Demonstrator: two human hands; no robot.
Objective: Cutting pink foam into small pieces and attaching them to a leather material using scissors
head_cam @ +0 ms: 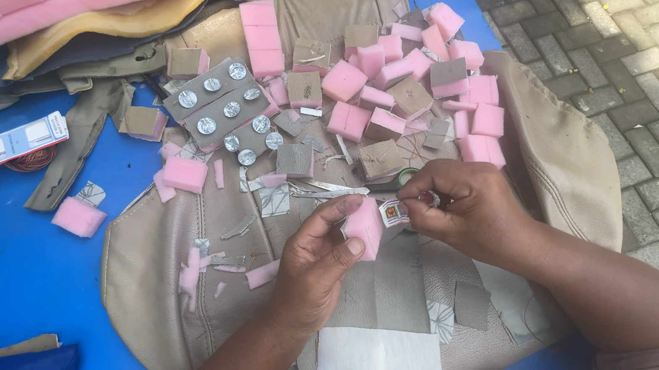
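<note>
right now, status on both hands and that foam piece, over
Left hand pinching pink foam block. Right hand gripping small labelled spool against it. Loose foam squares and scissors just beyond, not blocking.

A heap of pink foam blocks (410,89), some faced with grey-brown material, lies at twelve to one o'clock on a beige seat cover (564,162) spread over a blue table (10,269). At eleven o'clock a grey card (222,110) carries rows of silver buttons. A white packet with red thread (12,144) sits at ten o'clock, grey paving bricks (650,41) at three, a white sheet (378,361) at six.
</note>
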